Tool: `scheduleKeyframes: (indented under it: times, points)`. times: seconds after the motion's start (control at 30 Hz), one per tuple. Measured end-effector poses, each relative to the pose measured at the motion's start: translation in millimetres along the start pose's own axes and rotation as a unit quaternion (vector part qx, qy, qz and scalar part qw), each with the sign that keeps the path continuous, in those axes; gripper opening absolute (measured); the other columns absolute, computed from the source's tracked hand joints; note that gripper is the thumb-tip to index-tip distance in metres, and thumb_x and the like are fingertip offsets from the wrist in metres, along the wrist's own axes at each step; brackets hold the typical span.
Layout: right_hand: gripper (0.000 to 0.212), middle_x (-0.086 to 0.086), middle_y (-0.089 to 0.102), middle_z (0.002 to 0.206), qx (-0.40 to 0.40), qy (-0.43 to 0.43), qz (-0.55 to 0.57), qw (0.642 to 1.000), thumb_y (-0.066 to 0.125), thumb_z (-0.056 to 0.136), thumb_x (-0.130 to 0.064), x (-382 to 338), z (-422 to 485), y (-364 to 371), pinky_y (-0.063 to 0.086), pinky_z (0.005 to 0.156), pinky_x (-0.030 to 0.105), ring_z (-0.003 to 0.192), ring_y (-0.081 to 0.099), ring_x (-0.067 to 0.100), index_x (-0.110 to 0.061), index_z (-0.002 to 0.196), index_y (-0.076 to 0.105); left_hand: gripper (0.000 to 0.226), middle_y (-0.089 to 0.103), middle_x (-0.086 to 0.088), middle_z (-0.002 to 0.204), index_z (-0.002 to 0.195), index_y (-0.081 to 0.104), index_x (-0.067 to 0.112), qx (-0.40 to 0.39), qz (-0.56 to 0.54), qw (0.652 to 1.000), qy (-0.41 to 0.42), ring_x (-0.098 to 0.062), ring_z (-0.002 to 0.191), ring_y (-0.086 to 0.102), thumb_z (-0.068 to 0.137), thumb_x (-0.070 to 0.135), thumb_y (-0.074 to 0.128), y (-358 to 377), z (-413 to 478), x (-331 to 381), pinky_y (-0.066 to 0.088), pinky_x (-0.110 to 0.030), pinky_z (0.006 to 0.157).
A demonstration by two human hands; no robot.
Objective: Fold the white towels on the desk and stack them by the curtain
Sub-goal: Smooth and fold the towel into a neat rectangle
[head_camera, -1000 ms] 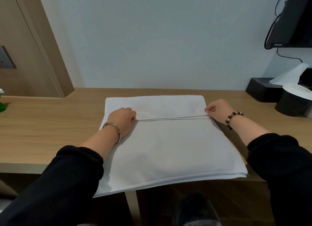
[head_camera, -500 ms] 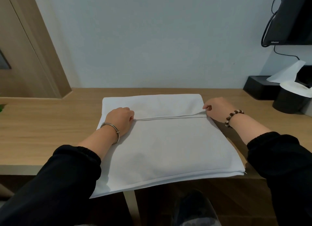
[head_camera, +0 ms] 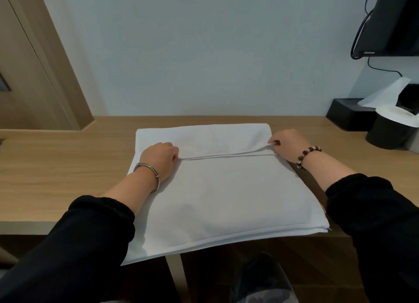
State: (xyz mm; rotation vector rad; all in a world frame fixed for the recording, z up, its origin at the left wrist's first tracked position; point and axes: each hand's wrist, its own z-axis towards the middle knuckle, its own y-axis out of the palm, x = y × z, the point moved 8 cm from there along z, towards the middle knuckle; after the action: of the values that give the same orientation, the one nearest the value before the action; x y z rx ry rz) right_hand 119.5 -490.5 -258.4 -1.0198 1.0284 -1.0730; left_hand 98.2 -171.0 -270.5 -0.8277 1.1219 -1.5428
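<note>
On the wooden desk (head_camera: 68, 166) by the pale wall, the white towel (head_camera: 226, 194) lies flat while my left hand (head_camera: 158, 160) and right hand (head_camera: 290, 146) pinch its folded-over hem in curled fingers (head_camera: 274, 142), one at each end, to pull the crease straight.

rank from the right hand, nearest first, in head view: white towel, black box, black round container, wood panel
1. white towel, pinched in the right hand
2. black box and black round container, both at right, too close to call
3. wood panel, far left
</note>
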Motion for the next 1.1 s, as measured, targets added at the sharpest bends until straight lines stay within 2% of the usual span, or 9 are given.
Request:
scheduleKeyframes:
  times: [0.03,0.1,0.17,0.33,0.5,0.67,1.1]
  points:
    - [0.026,0.019,0.068,0.103,0.015,0.003,0.009,1.0,0.046,0.089,-0.002,0.5,-0.1,-3.3,0.048,0.082,0.039,0.097,0.06,0.032,0.005,0.1,0.068,0.022,0.06,-0.002,0.098,0.094,0.064,0.014,-0.001,0.001,1.0,-0.001,-0.024,0.092,0.054,0.095,0.02,0.043,-0.1,-0.1,0.5,0.033,-0.029,0.066]
    - [0.026,0.013,0.069,0.104,0.044,0.01,0.028,0.999,0.047,0.09,-0.001,1.3,-2.8,-11.3,0.046,0.079,0.031,0.098,0.06,0.028,-0.001,0.1,0.071,0.022,0.06,-0.003,0.1,0.096,0.064,0.014,-0.002,0.001,1.0,-0.003,-0.024,0.093,0.054,0.095,0.018,0.043,0.3,-0.6,1.2,0.035,-0.029,0.066]
    - [0.024,0.01,0.069,0.108,0.055,0.015,0.034,0.998,0.051,0.091,-0.003,2.5,-4.5,-14.6,0.044,0.082,0.029,0.102,0.06,0.026,-0.006,0.103,0.072,0.022,0.06,-0.003,0.1,0.096,0.064,0.014,-0.004,-0.002,1.0,-0.005,-0.024,0.094,0.054,0.095,0.017,0.042,0.9,-1.0,1.0,0.035,-0.03,0.067]
    - [0.017,0.01,0.069,0.105,0.056,0.02,0.037,0.998,0.057,0.09,-0.007,1.7,-9.3,-14.4,0.046,0.083,0.031,0.099,0.06,0.025,-0.006,0.098,0.072,0.023,0.06,-0.003,0.1,0.097,0.064,0.015,0.001,-0.003,1.0,-0.007,-0.024,0.093,0.054,0.095,0.018,0.042,0.8,-1.4,0.1,0.036,-0.03,0.066]
    - [0.013,0.007,0.069,0.096,0.038,0.024,0.042,0.998,0.06,0.088,-0.009,3.1,-11.2,-6.4,0.04,0.072,0.026,0.082,0.052,0.015,-0.009,0.087,0.073,0.023,0.059,-0.004,0.099,0.096,0.064,0.013,0.0,-0.008,1.0,-0.007,-0.025,0.092,0.054,0.095,0.016,0.042,1.9,-2.2,-0.1,0.036,-0.031,0.065]
    - [0.011,0.007,0.069,0.098,0.036,0.028,0.051,0.998,0.063,0.088,-0.011,3.7,-10.3,-0.6,0.035,0.074,0.023,0.085,0.052,0.014,-0.008,0.091,0.073,0.022,0.059,-0.003,0.099,0.095,0.064,0.013,0.0,-0.012,1.0,-0.007,-0.024,0.091,0.053,0.095,0.017,0.042,0.8,-2.2,-0.3,0.036,-0.03,0.066]
    - [0.008,0.005,0.068,0.093,0.026,0.021,0.022,0.999,0.064,0.087,-0.012,-0.9,-11.0,1.1,0.041,0.072,0.025,0.082,0.054,0.016,-0.01,0.086,0.071,0.02,0.058,-0.004,0.098,0.093,0.063,0.012,-0.004,-0.005,1.0,-0.005,-0.025,0.09,0.053,0.095,0.018,0.044,1.3,-2.0,1.6,0.035,-0.03,0.064]
